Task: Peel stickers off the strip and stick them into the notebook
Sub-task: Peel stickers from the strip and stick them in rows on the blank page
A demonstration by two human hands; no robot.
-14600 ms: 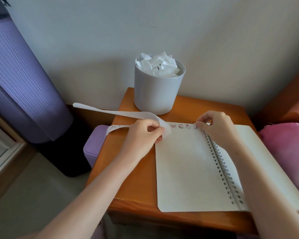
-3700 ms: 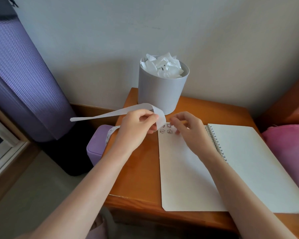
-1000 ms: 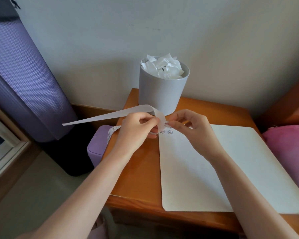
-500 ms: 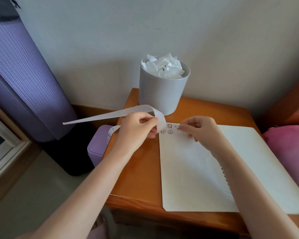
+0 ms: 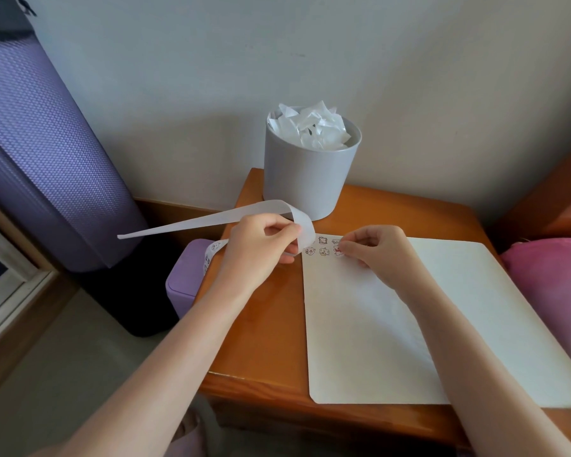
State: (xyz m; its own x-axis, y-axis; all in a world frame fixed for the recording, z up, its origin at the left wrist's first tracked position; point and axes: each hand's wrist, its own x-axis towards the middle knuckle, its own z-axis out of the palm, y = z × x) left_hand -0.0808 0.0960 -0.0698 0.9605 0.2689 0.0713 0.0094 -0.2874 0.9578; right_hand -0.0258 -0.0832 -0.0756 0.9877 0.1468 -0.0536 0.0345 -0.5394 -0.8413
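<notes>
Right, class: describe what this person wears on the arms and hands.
Nothing shows. The left hand and right hand are bare: no gloves, rings or watch. The left forearm and right forearm are uncovered to the frame's edge, no sleeve or bracelet in view.

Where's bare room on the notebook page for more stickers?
The white notebook page is bare below the small stickers, down to its near edge. The top left corner is crowded: stickers, left hand, right hand and white paper strip meet there.
</notes>
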